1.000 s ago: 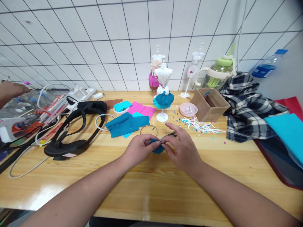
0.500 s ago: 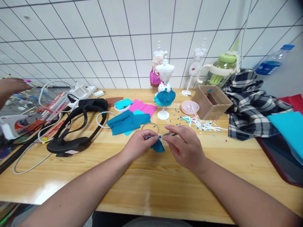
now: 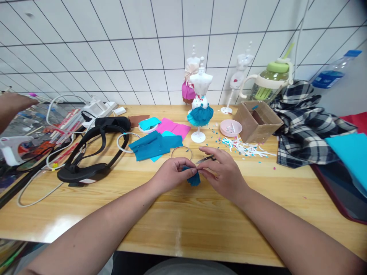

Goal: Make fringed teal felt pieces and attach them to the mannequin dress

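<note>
A small gathered piece of teal crepe paper hangs from my left hand, pinched between thumb and fingers. My right hand meets it from the other side, its thumb and forefinger closed together at the gathered top edge. Just beyond the right fingers is a pair of small dark scissors, partly hidden by the hand; it appears to lie on the table. Behind my left hand is a thin ring. Further back stands a white mini dress form wearing a teal ruffled paper skirt.
Folded teal paper and pink paper lie left of centre. A black headset and cables are at left, near another person's hand. White paper strips, a pink dish, a cardboard box and plaid cloth occupy the right.
My right fingertips have moved down against the paper's gathered edge, beside the left thumb. The paper piece has turned and looks more bunched. The view has shifted slightly.
</note>
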Demonstrator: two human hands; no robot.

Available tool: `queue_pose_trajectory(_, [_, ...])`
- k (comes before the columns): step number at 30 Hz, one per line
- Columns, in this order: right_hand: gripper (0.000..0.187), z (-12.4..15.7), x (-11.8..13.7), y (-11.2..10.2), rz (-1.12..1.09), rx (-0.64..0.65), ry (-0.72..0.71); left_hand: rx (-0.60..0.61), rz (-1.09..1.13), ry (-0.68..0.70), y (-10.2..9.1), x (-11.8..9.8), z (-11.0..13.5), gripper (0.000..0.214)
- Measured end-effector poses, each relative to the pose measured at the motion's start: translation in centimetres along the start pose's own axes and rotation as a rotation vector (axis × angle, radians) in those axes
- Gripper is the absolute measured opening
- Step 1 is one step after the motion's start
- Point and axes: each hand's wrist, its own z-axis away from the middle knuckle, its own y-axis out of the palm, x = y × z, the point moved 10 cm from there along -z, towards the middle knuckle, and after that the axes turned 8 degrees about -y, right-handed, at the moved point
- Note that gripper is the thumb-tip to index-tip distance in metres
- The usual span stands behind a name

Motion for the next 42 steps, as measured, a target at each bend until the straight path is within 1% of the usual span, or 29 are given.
queue_pose_trajectory(4, [0.008,0.1,-0.4,0.6,-0.031,0.042,0.054,0.008,0.026,0.002,0.2,0.1,-0.2,0.024])
queue_pose_trajectory(6, [0.009,0.2,-0.7,0.9,-0.094,0.056,0.106,0.0,0.0,0.008,0.2,0.2,-0.2,0.021])
queue_pose_trajectory(8, [0.018,0.4,-1.5,1.3,-0.264,0.047,0.214,0.012,0.007,-0.004,0.3,0.4,-0.3,0.021])
queue_pose_trajectory(11, [0.037,1.0,-2.6,2.6,-0.675,0.034,0.383,0.015,0.124,-0.021,-0.1,0.6,-0.3,0.028])
queue_pose_trajectory(13, [0.037,1.2,-2.9,3.0,-0.836,0.022,0.426,0.038,0.237,-0.029,-0.2,0.6,-0.2,0.04])
queue_pose_trajectory(15, [0.031,1.1,-3.0,2.9,-0.853,0.011,0.401,0.121,0.37,-0.063,0.3,0.7,0.0,0.049])
queue_pose_trajectory(18, [0.025,0.5,-2.1,2.4,-0.794,0.034,0.283,0.293,0.534,-0.178,1.7,1.1,0.6,0.054])
queue_pose_trajectory(20, [0.017,0.3,-1.6,2.1,-0.722,0.043,0.232,0.358,0.571,-0.234,2.2,1.4,0.8,0.053])
queue_pose_trajectory(22, [0.009,0.1,-1.6,1.8,-0.66,0.036,0.225,0.392,0.543,-0.268,2.5,1.8,0.8,0.05])
queue_pose_trajectory(23, [0.008,0.1,-1.6,1.7,-0.643,0.036,0.229,0.368,0.505,-0.268,2.3,2.1,0.6,0.048])
queue_pose_trajectory(24, [0.009,0.1,-1.8,1.6,-0.635,0.039,0.24,0.298,0.45,-0.244,1.6,2.3,0.2,0.045])
queue_pose_trajectory(25, [0.01,0.2,-2.0,1.7,-0.635,0.053,0.261,0.194,0.383,-0.192,0.6,2.2,-0.3,0.043])
queue_pose_trajectory(27, [0.012,0.7,-2.5,2.8,-0.678,0.148,0.344,-0.041,0.233,-0.007,-1.9,0.8,-0.5,0.044])
queue_pose_trajectory(28, [0.013,1.1,-2.7,3.7,-0.723,0.225,0.399,-0.104,0.148,0.096,-2.6,-0.2,-0.3,0.046])
queue_pose_trajectory(29, [0.014,1.7,-2.7,4.7,-0.78,0.304,0.453,-0.117,0.049,0.182,-2.6,-1.2,0.0,0.047])
queue_pose_trajectory(30, [0.015,2.2,-2.6,5.6,-0.843,0.373,0.501,-0.09,-0.061,0.243,-2.0,-2.0,0.3,0.046])
queue_pose_trajectory(31, [0.017,2.6,-2.5,6.3,-0.908,0.419,0.537,-0.046,-0.181,0.275,-1.3,-2.5,0.6,0.043])
queue_pose_trajectory(32, [0.019,2.9,-2.3,6.8,-0.966,0.438,0.562,-0.002,-0.285,0.277,-0.5,-2.6,0.8,0.04])
queue_pose_trajectory(33, [0.021,2.9,-2.3,7.0,-1.018,0.428,0.585,0.029,-0.354,0.256,0.0,-2.5,0.9,0.038])
queue_pose_trajectory(35, [0.027,2.9,-2.6,7.1,-1.109,0.362,0.646,0.039,-0.39,0.187,0.2,-2.0,0.8,0.029])
queue_pose_trajectory(37, [0.033,2.9,-3.4,6.9,-1.174,0.267,0.731,0.068,-0.33,0.122,0.3,-1.3,0.5,0.026])
queue_pose_trajectory(39, [0.039,3.0,-4.0,6.6,-1.225,0.187,0.812,0.11,-0.191,0.065,0.4,-0.5,0.2,0.028])
queue_pose_trajectory(42, [0.048,3.1,-4.0,6.5,-1.336,0.13,0.877,0.141,0.064,0.009,0.1,0.3,-0.1,0.032])
